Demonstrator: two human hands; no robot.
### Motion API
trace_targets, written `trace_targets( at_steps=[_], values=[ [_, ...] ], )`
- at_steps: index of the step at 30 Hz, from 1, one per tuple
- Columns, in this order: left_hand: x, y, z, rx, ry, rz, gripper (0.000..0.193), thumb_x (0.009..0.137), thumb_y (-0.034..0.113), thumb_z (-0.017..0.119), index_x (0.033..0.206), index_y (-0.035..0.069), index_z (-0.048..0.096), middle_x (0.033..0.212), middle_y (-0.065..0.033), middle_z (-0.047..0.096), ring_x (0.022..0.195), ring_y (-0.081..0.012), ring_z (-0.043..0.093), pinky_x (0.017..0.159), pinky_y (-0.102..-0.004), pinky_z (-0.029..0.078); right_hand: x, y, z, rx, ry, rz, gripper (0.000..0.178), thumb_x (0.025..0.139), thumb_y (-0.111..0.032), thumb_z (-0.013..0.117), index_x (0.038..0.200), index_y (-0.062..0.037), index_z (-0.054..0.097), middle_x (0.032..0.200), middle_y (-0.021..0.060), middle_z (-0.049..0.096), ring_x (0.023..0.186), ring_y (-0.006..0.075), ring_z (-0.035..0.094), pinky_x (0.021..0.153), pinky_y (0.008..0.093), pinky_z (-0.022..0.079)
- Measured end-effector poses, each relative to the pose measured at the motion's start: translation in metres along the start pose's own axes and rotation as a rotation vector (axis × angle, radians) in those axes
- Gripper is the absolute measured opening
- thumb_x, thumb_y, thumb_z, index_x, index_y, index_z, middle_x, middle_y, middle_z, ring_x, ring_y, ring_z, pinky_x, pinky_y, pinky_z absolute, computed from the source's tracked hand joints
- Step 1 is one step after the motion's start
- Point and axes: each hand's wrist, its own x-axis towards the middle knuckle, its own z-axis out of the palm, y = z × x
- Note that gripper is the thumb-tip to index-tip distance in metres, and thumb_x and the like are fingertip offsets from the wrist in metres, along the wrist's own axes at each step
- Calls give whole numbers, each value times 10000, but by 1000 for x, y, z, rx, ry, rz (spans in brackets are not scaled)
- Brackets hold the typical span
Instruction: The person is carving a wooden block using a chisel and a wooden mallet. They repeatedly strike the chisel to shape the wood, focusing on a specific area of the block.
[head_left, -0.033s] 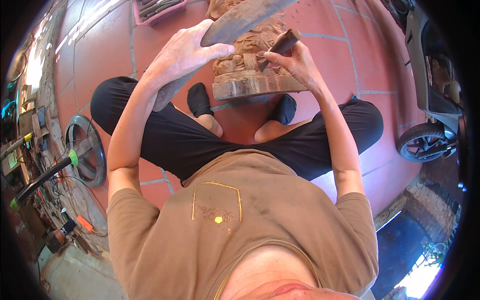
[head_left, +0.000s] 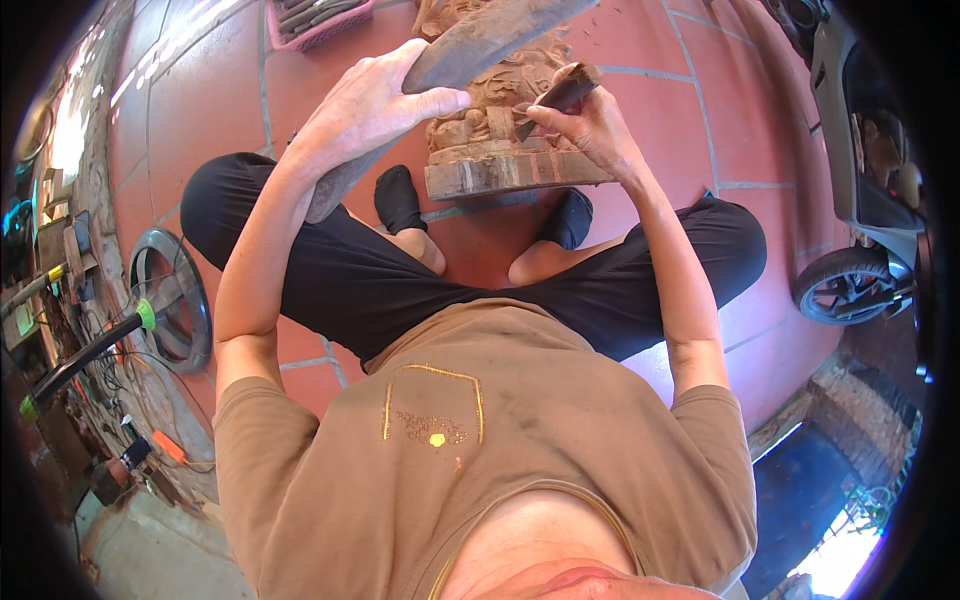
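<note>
A carved brown wood piece (head_left: 490,135) with raised relief stands on a thick flat base (head_left: 515,174) between my feet. My left hand (head_left: 370,105) is wrapped round a long grey-brown wooden club (head_left: 490,45), its thumb along the side and its other fingers mostly hidden. The club slants over the carving from my left knee toward the far right. In my right hand (head_left: 598,125) is a chisel (head_left: 568,90) with a dark handle, its narrow blade pointing down to the lower part of the carving. Whether the tip touches the wood I cannot tell.
A pink basket (head_left: 322,26) of tools sits on the red tiled floor (head_left: 640,110) at the far left. To my left are a grey wheel-shaped object (head_left: 170,300) and cluttered cables. A motorbike wheel (head_left: 850,285) stands at the right.
The top of the chisel in my right hand has dipped very slightly. My left hand and the club look unmoved.
</note>
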Motion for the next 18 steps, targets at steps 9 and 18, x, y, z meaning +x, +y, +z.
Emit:
trace_targets(
  at_steps=[9, 18],
  values=[
    [-1, -2, -2, 43, -14, -17, 619, 885, 495, 702, 1238, -1, 591, 940, -127, 691, 826, -173, 625, 755, -346, 509, -7, 6, 10, 4, 27, 27, 326, 886, -114, 784, 1121, -21, 578, 960, 49, 671, 841, 122, 676, 686, 256, 595],
    [2, 8, -2, 42, -61, -15, 650, 878, 498, 714, 1265, -7, 580, 1030, -189, 710, 935, -244, 666, 854, -379, 503, -19, 18, 20, 246, 223, -53, 309, 841, -152, 830, 992, 33, 635, 854, 84, 720, 749, 134, 704, 663, 269, 571]
  ],
)
